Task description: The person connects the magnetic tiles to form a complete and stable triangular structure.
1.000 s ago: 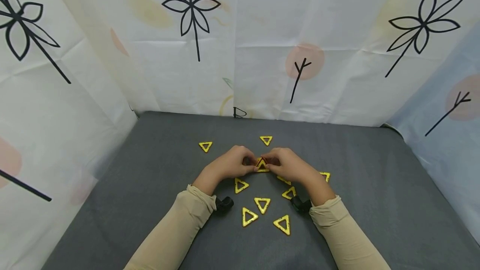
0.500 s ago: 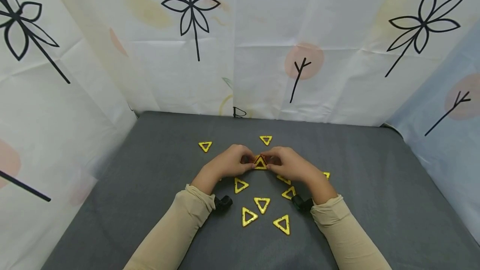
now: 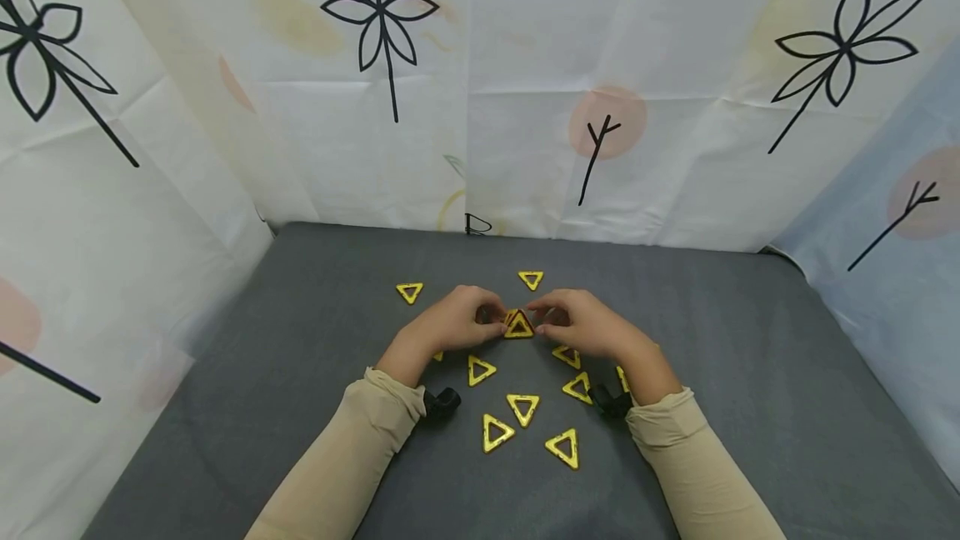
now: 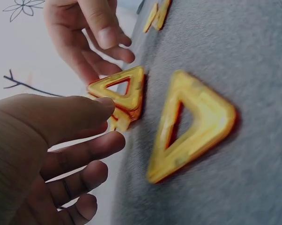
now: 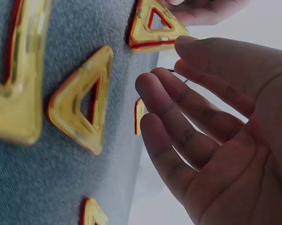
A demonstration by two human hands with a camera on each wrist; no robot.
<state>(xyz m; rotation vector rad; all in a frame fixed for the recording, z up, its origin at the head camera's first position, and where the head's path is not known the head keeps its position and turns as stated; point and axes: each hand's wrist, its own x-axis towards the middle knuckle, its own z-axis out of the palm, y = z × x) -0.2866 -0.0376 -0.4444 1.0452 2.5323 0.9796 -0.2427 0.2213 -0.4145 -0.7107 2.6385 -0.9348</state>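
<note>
Several yellow triangular magnetic tiles, each with a hole in its middle, stand leaned together as a small pyramid (image 3: 518,335) at mid-table. My left hand (image 3: 459,319) is at its left side, and in the left wrist view the thumb overlaps the edge of the front tile (image 4: 135,89), the other fingers loosely bent. My right hand (image 3: 587,323) is just off the right side, fingers spread and holding nothing. In the right wrist view, its thumb tip is close by a corner of the upright tile (image 5: 141,35).
Loose triangle tiles lie flat around the pyramid: one at the back left (image 3: 409,293), one behind it (image 3: 531,281), and several nearer, such as one front-left tile (image 3: 497,433) and one front-right tile (image 3: 564,448). Patterned cloth (image 3: 525,48) hangs behind the grey table (image 3: 337,257).
My right hand has let go of the pyramid and drawn away to the right. My left fingertips have eased slightly left. The pyramid stays standing, shifted slightly back and left.
</note>
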